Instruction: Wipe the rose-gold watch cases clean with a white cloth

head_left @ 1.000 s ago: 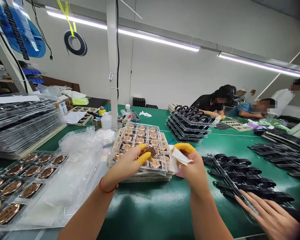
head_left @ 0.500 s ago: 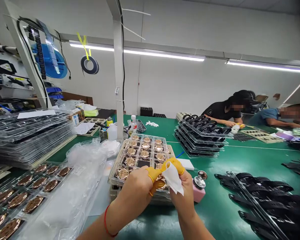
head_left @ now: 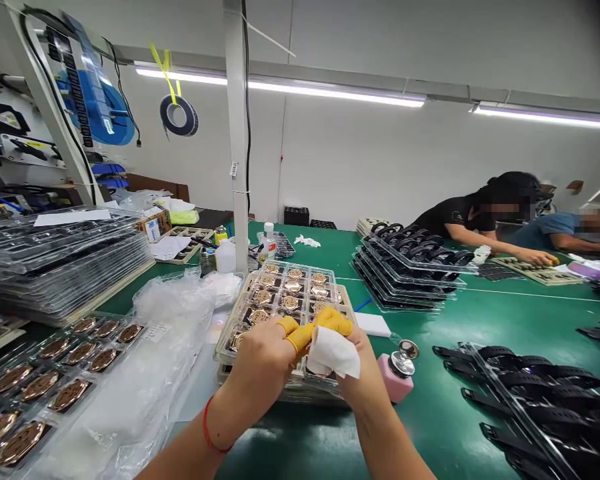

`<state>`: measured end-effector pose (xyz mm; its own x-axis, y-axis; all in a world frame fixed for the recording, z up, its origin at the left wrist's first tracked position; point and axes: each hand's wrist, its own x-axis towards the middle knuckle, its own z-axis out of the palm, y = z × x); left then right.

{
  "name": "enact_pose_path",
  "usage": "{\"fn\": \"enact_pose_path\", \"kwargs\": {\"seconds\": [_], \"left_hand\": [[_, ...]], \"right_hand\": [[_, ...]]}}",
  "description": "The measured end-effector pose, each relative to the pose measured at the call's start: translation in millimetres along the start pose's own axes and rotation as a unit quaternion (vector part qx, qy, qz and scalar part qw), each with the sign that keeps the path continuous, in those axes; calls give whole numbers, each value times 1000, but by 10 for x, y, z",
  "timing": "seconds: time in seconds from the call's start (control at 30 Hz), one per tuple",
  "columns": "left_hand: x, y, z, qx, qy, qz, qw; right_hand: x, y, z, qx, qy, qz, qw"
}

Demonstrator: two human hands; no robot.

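My left hand (head_left: 263, 360) and my right hand (head_left: 356, 373) meet over a clear tray (head_left: 330, 283) of round rose-gold watch bodies, both wearing yellow finger cots. A white cloth wipe (head_left: 334, 352) is pinched in my right hand and pressed against a round rose-gold watch body (head_left: 314, 371) held by my left fingers. That piece is almost hidden by the wipe and fingers. A red cord circles my left wrist.
A pink pump bottle (head_left: 396, 377) stands right of my right hand, with black watch straps in clear trays (head_left: 525, 390) beyond it. To the left lie a plastic bag (head_left: 173, 320) and stacked trays (head_left: 65, 267). Two co-workers (head_left: 460, 217) sit at the far end.
My hands have come closer together, and the wipe now covers the piece. The view has swung left since the oldest frame, bringing the pink bottle into sight.
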<state>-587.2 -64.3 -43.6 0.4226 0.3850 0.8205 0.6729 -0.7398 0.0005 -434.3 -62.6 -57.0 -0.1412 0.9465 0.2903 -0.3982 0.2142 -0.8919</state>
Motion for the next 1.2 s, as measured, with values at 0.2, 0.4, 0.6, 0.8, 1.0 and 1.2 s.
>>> {"fn": "enact_pose_path", "kwargs": {"seconds": [0.2,0.4,0.6,0.8,1.0,1.2], "left_hand": [[-9,-47,53,41,41,-11,998],[4,-51,69,-83,54,6,995],[-45,-2,67,-281,44,-73,956],[-36,125,38,-452,4,-196,870],[-50,157,42,-392,-33,-230,890],[-35,0,-51,-221,41,-137,965]], "right_hand": [[1,-88,103,-2,-18,42,999],[-3,-182,-39,21,-48,88,995],[-60,-230,-108,60,-91,99,989],[-121,-136,10,-28,-58,-41,997],[-202,-63,50,-317,48,-281,905],[-145,-47,19,-226,7,-183,957]]}}
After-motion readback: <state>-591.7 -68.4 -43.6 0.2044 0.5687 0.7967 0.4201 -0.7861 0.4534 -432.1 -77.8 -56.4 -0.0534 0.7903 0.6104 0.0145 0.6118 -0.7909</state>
